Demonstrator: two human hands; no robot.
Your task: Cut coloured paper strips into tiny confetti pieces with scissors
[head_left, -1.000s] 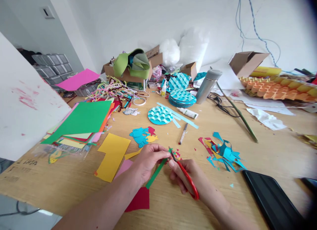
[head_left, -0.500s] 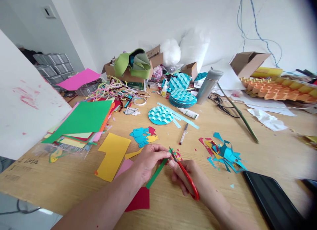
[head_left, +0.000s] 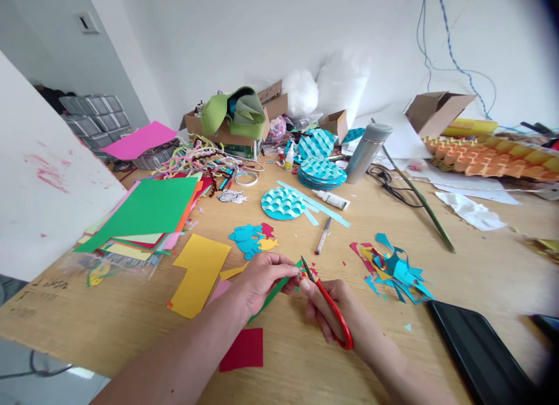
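Within the right hand (head_left: 342,300), red scissors (head_left: 331,304) point forward, slanting left.

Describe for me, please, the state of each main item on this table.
Left hand: closed, pinching the green strip
Green strip: held, trailing to the lower left
Right hand: closed around the scissors
Scissors: held, blade opening unclear
Pen: lying flat
Flask: standing, lid on
White tube: lying down
Small bottle: upright
Black device: screen dark
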